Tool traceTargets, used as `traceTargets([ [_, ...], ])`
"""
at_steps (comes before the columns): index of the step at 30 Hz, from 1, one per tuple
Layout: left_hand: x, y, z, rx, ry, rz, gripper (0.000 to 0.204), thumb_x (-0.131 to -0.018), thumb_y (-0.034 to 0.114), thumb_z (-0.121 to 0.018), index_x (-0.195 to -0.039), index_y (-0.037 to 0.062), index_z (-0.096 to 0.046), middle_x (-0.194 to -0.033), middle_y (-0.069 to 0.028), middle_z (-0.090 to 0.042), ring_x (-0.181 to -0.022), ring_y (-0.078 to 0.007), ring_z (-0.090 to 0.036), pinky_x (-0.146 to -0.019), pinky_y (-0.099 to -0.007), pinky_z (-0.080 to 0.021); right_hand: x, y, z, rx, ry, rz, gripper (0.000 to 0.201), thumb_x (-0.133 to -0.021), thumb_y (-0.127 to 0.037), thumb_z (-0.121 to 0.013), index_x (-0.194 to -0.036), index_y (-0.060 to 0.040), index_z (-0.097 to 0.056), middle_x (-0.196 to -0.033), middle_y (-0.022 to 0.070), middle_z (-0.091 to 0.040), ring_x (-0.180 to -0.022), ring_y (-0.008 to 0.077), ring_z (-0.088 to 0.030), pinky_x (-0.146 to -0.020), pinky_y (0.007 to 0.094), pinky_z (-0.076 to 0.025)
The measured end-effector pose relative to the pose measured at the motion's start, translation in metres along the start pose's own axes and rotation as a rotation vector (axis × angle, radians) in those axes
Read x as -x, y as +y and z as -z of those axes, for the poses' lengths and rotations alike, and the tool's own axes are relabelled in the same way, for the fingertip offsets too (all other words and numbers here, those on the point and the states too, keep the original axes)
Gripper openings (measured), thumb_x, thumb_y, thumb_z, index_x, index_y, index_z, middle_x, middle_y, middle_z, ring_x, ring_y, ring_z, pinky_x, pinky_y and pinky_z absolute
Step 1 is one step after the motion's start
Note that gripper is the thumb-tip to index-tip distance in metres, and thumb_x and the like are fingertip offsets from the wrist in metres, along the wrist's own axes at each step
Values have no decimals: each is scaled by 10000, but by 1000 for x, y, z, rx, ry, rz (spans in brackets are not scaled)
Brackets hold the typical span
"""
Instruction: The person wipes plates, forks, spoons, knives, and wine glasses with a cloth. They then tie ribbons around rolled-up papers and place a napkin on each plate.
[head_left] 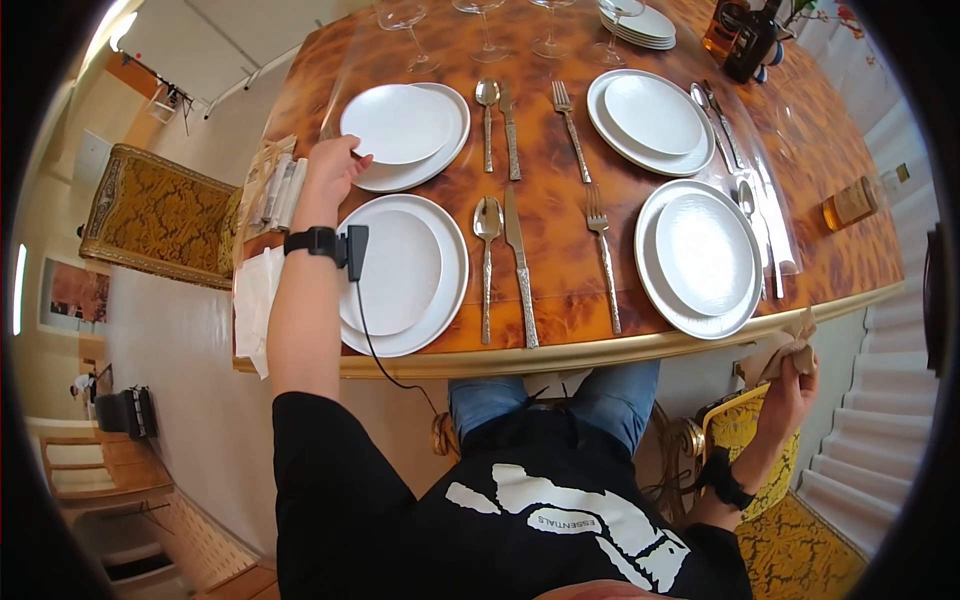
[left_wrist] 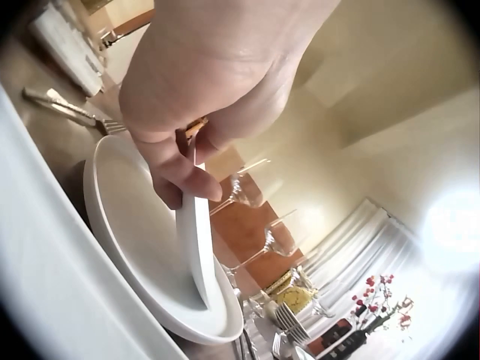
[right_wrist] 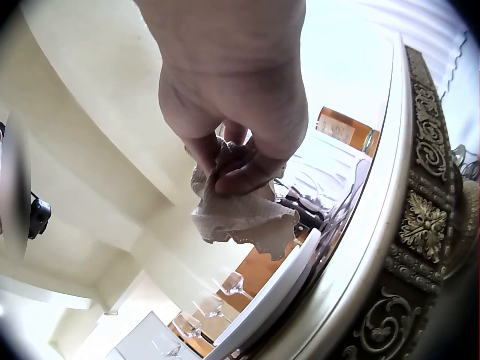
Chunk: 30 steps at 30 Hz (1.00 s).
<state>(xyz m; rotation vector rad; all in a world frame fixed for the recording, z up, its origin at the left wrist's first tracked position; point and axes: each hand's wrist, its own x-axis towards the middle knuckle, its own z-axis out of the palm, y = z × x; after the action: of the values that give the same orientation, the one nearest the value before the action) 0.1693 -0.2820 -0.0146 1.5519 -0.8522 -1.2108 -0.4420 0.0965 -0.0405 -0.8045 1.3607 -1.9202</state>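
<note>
My left hand (head_left: 338, 172) pinches the left edge of a small white plate (head_left: 395, 124) at the far left setting. In the left wrist view this small plate (left_wrist: 196, 244) stands tilted over a larger white plate (left_wrist: 142, 225), thumb and fingers on either side of its rim. Beyond the table's front right edge, my right hand (head_left: 790, 395) grips a crumpled beige cloth or paper (head_left: 790, 358). The right wrist view shows that crumpled piece (right_wrist: 244, 217) hanging from the fingertips of my right hand (right_wrist: 232, 112).
Three more plate pairs stand nearby, one at near left (head_left: 395, 275). Knives, forks (head_left: 605, 260) and spoons lie between them. Wine glasses (head_left: 487, 30), stacked plates (head_left: 640, 28) and dark bottles (head_left: 752, 45) are at the back; an amber bottle (head_left: 850, 203) lies at right.
</note>
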Motion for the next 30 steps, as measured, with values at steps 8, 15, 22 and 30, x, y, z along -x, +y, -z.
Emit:
traceTargets([
  [8,114,33,-3,157,-184,-256,391,-907,9,-476,-1292,3,-413,-1097,-129,-565,-862,-194,-617,-759,-371,-616,-31,2,-93,-58,-220,70,412,-873,57,-625,-1268,-18,-533,-1235,86,-561,-1146,179,-546,-964,290,-462],
  [15,241,-8,-91,436,-613,-133,572,-976,36,-476,-1498,110,-253,-1294,-132,-561,-1047,-238,-656,-757,-369,-632,-21,-20,-263,72,-591,150,350,-818,50,-624,-1160,-19,-602,-1042,63,-620,-953,168,-632,-817,305,-523],
  [22,276,-41,-125,410,-580,-127,564,-990,25,-446,-1516,93,-253,-1294,-120,-570,-1054,-193,-648,-733,-318,-632,-21,11,-283,596,-716,564,307,-717,117,-583,-981,-21,-655,-1010,126,-619,-887,286,-644,-771,339,-517],
  [30,274,-42,-134,485,-574,-147,523,-996,33,-462,-1494,66,-303,-1261,-119,-584,-1036,-188,-647,-751,-310,-626,-5,0,-292,536,-1021,517,269,-731,35,-646,-984,-51,-617,-967,156,-586,-860,398,-611,-742,434,-515],
])
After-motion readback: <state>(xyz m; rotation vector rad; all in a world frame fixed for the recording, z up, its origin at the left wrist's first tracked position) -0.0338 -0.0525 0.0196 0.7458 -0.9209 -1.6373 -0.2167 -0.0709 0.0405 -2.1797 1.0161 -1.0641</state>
